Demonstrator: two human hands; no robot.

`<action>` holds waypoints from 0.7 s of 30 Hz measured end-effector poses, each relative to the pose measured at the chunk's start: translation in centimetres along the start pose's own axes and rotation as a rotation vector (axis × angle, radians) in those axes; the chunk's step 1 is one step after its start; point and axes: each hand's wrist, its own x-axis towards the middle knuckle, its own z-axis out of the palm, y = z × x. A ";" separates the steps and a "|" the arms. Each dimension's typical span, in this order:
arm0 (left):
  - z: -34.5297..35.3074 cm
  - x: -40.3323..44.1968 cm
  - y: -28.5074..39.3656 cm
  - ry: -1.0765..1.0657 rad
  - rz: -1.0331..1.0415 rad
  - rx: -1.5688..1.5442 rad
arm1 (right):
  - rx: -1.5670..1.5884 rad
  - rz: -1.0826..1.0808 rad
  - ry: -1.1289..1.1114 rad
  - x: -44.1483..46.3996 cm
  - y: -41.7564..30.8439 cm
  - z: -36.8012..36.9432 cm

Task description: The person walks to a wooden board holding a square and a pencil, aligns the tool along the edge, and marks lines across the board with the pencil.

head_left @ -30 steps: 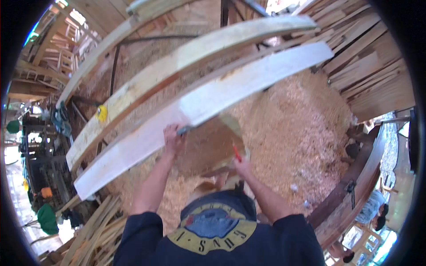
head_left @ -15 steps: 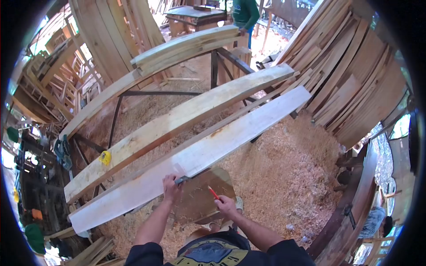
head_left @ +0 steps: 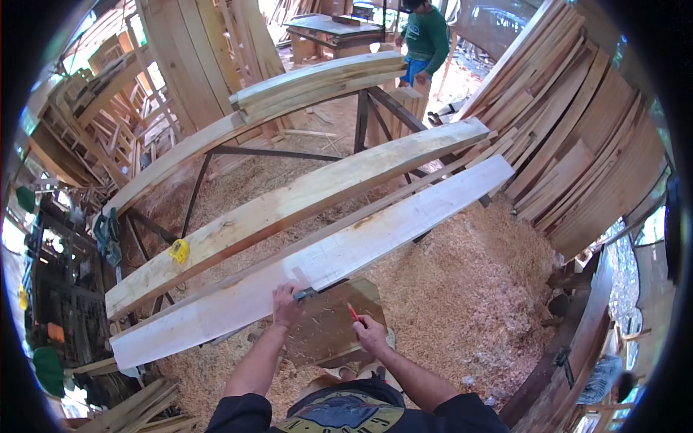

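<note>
My left hand [head_left: 287, 307] is closed at the near edge of a long pale board [head_left: 404, 221]. It grips what looks like a try square [head_left: 305, 294], its dark stock against that edge; the blade is hard to make out. In my right hand [head_left: 371, 333], a red pencil [head_left: 353, 312] points up and away from me, its tip apart from the board. Beyond the board lies a second thick plank [head_left: 310, 189], with a yellow tape measure [head_left: 179, 250] on its left part.
A dark metal frame [head_left: 361, 123] supports the planks, with stacked boards [head_left: 325, 83] at its far side. Wood shavings [head_left: 469, 303] cover the ground. Many planks [head_left: 570, 144] lean at right. A teal power tool [head_left: 107, 234] sits at left. A person in green [head_left: 426, 40] stands behind.
My view has tilted up slightly, showing more of the person behind. My left hand stays at the board's edge with the square, and the pencil stays in my right hand.
</note>
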 end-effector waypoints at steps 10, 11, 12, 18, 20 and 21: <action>-0.4 0.4 0.7 -0.010 -0.004 -0.003 | 0.162 0.024 -0.049 -0.3 -1.7 0.0; -0.4 0.1 0.6 -0.028 -0.013 0.004 | 0.174 0.029 -0.052 -0.4 -1.4 0.3; -0.6 0.3 0.7 -0.041 -0.021 0.013 | 0.184 0.030 -0.056 -0.2 -1.5 0.3; -0.2 0.2 0.4 0.006 -0.009 -0.012 | 0.178 -0.042 -0.013 1.0 -1.4 0.5; -0.4 -0.1 0.4 -0.025 -0.014 -0.010 | 0.202 -0.065 0.010 0.4 -1.8 1.0; -0.4 0.1 0.4 -0.037 -0.013 -0.010 | 0.190 -0.070 -0.003 0.4 -2.1 1.0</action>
